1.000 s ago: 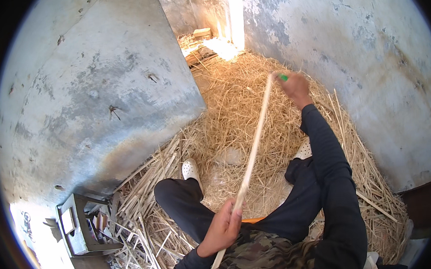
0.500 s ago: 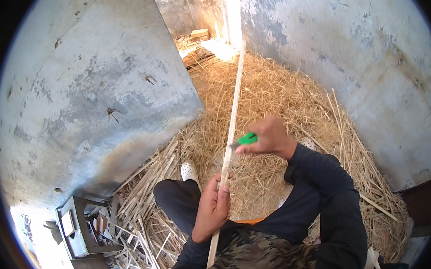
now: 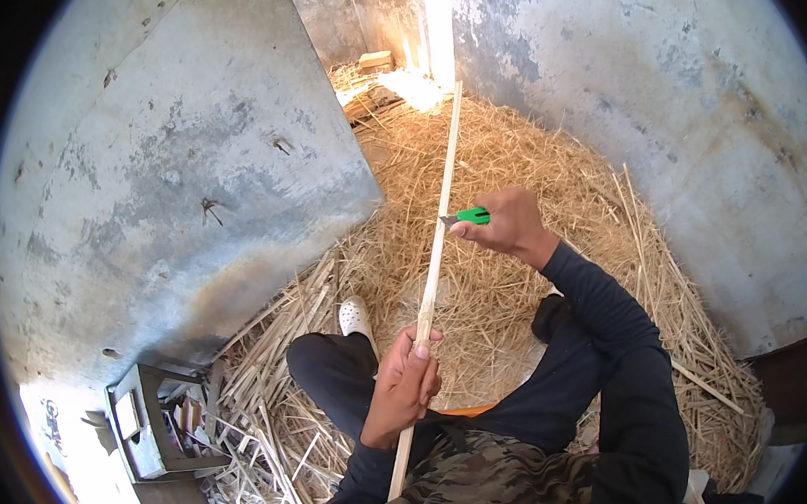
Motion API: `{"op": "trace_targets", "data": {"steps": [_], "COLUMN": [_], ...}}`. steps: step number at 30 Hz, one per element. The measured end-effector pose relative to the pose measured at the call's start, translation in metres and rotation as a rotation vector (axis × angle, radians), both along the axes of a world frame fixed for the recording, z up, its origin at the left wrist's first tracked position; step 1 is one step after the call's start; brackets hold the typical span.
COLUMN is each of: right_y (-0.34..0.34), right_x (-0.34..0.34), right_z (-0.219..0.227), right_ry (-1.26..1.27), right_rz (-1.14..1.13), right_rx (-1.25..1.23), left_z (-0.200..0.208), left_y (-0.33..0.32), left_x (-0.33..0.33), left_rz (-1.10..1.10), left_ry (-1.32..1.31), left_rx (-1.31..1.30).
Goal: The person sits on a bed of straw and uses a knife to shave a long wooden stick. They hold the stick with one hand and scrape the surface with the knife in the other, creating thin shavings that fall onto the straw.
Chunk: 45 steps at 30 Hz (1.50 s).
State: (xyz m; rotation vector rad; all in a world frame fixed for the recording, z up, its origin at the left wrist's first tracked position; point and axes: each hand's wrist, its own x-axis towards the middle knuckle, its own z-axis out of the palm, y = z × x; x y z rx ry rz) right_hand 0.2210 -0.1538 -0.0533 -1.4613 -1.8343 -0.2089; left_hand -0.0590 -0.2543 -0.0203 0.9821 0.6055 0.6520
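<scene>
While left hand (image 3: pixel 404 387) clamps the stick (image 3: pixel 433 267) and right hand (image 3: pixel 504 224) grips the knife (image 3: pixel 468 217), keep blade shallow, stroking away over straw (image 3: pixel 545 167).

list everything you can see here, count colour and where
stick: 1, pale wood, long and thin, running from the lap up toward the doorway
knife: 1, green handle, blade at the stick's middle
straw: a heap, yellow, covering the floor
walls: 2, grey and stained, left and right
metal stand: 1, grey, lower left
shoe: 1, white, on the straw beside the stick
left hand: 1, gripping the stick's lower part
right hand: 1, holding the knife against the stick
</scene>
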Motion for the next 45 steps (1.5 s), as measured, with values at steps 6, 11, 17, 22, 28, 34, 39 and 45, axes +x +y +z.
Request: {"op": "trace_targets", "data": {"steps": [6, 11, 17, 22, 28, 34, 39, 45], "right_y": [-0.013, 0.014, 0.037, 0.044, 0.036, 0.002, -0.029, 0.001], "right_x": [-0.019, 0.027, 0.061, 0.117, 0.179, 0.028, -0.028, -0.002], "right_z": [0.005, -0.001, -0.005, 0.0, -0.029, -0.003, 0.005, -0.001], "right_ry": [-0.061, -0.048, -0.097, -0.002, 0.148, -0.032, -0.164, -0.123], "right_rz": [0.094, -0.064, -0.229, -0.408, -0.804, -0.07, 0.158, -0.078], "right_rx": [0.028, 0.028, -0.058, 0.036, -0.34, -0.223, -0.067, -0.149], "left_z": [-0.006, 0.0, 0.002, -0.008, -0.007, -0.003, 0.006, -0.001], "left_y": [-0.003, -0.013, -0.02, -0.045, -0.042, 0.0, 0.0, -0.007], "left_x": [0.001, -0.001, -0.005, -0.018, -0.023, -0.01, -0.002, -0.004], "left_rz": [0.015, -0.013, -0.039, -0.113, -0.071, 0.094, 0.105, 0.045], "left_ry": [0.033, 0.13, 0.165, 0.19, 0.319, 0.267, 0.282, 0.312], "left_rx": [0.027, 0.081, 0.102, 0.04, 0.077, 0.167, 0.203, 0.209]}}
